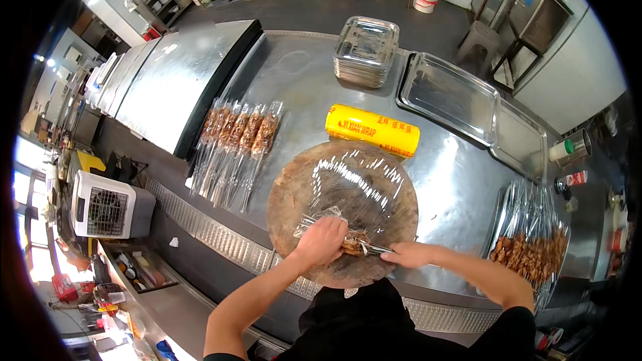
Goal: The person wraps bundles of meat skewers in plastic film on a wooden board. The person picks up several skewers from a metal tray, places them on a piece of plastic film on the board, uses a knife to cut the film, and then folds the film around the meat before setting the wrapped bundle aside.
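Observation:
On a round wooden chopping block lies a bundle of meat skewers in clear film. My left hand is closed over the bundle's wrapped left part. At its right end my right hand grips the metal skewer sticks. Clear plastic film stretches over the block beyond my hands, shining with reflections. A yellow printed roll of plastic wrap lies just behind the block. Several wrapped skewer bundles lie side by side at the left of the steel table.
Stacked metal trays stand at the back of the steel table. Flat trays lie along its far right edge. More meat skewers fill a tray at right. A metal-topped unit borders the left side.

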